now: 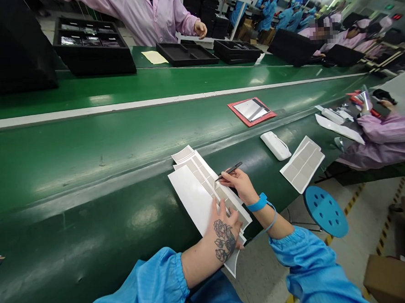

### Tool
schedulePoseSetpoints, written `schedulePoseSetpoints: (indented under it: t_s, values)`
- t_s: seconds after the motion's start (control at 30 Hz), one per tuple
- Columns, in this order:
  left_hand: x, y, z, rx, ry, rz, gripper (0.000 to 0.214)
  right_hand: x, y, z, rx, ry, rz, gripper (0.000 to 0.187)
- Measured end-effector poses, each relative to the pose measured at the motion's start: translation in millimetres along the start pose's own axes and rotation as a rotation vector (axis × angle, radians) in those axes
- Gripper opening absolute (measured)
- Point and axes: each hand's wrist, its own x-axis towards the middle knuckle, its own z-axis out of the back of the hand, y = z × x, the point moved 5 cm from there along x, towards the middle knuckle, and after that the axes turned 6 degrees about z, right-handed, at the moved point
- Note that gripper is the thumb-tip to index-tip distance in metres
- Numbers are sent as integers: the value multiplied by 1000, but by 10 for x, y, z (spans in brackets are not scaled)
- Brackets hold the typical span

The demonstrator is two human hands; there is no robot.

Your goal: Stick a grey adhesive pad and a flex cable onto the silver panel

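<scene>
A stack of white sheets with grey rectangular stickers lies at the front edge of the green bench, some corners curling past it. My left hand rests on the lower part of the stack, fingers spread over the sheets. A plain white sheet covers the stack's left side. My right hand pinches black tweezers, whose tips point left at the stickers near the middle of the stack. A blue wrist strap with a cord is on my right wrist.
To the right lie a white case-like object and another sticker sheet. A red-edged panel lies farther back. Black trays line the far side, where a person in pink stands. A blue stool is at the right.
</scene>
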Motion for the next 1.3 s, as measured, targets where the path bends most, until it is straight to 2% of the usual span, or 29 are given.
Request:
schedulePoseSetpoints:
  t_s: [0.3, 0.53, 0.73, 0.97, 1.1, 1.3]
  values:
    - [-24, 5, 74, -18, -12, 4, 66, -7, 9, 52, 10, -32, 18, 47]
    - [-6, 10, 45, -51, -21, 4, 66, 1, 10, -66, 1, 3, 22, 44]
    - [-8, 15, 21, -78, 9, -3, 72, -1, 14, -47, 5, -7, 24, 47]
    - [-21, 14, 75, -39, -12, -15, 65, 46, 29, -122, 29, 24, 33, 43]
    - [-2, 13, 57, -43, 20, -25, 67, 85, 36, -173, 37, 40, 37, 44]
    - [11, 18, 33, -36, -17, -18, 66, 106, 82, -233, 35, 74, 45, 43]
